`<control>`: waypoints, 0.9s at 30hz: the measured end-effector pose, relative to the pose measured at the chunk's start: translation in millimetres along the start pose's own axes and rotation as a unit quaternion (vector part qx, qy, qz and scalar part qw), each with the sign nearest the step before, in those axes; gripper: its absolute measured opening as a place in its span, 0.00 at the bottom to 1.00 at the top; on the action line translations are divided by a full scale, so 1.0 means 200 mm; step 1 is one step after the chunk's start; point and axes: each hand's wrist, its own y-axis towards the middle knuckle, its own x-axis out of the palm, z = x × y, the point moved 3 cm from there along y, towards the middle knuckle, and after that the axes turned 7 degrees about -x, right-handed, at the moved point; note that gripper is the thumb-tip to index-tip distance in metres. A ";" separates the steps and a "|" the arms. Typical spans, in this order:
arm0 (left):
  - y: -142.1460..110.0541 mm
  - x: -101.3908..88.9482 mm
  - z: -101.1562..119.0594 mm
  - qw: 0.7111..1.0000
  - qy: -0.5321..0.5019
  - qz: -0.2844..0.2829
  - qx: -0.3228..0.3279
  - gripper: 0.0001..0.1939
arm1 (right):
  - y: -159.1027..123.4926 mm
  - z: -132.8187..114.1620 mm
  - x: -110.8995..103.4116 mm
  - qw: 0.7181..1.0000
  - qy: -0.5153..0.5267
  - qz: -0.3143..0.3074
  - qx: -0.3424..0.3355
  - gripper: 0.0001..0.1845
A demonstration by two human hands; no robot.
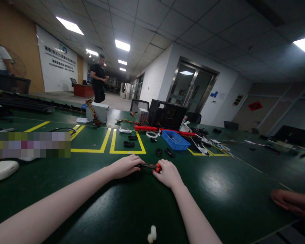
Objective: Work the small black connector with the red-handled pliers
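Both my hands rest on the green table (pixel 218 189), close together near its middle. My left hand (pixel 125 166) is curled into a fist around a small dark part that I cannot make out. My right hand (pixel 167 173) is closed on a tool with red handles (pixel 156 167); its dark metal shaft runs left toward my left fist. The two hands almost touch at the tool.
Beyond my hands lie small black parts (pixel 129 144), a white ring (pixel 151 134), a blue bin (pixel 175 140), a black computer case (pixel 167 115) and a grey power supply (pixel 98 112). Another person's hand (pixel 292 202) rests at right. A person in black (pixel 98 83) stands far back.
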 end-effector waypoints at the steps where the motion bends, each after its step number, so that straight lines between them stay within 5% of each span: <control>1: 0.00 0.00 0.00 1.000 -0.003 -0.001 0.000 0.14 | 0.00 0.00 0.00 1.000 -0.001 0.000 0.000 0.11; 27: 0.00 -0.01 0.01 1.000 -0.011 0.002 0.000 0.14 | 0.00 0.00 0.01 0.999 -0.026 0.022 -0.012 0.10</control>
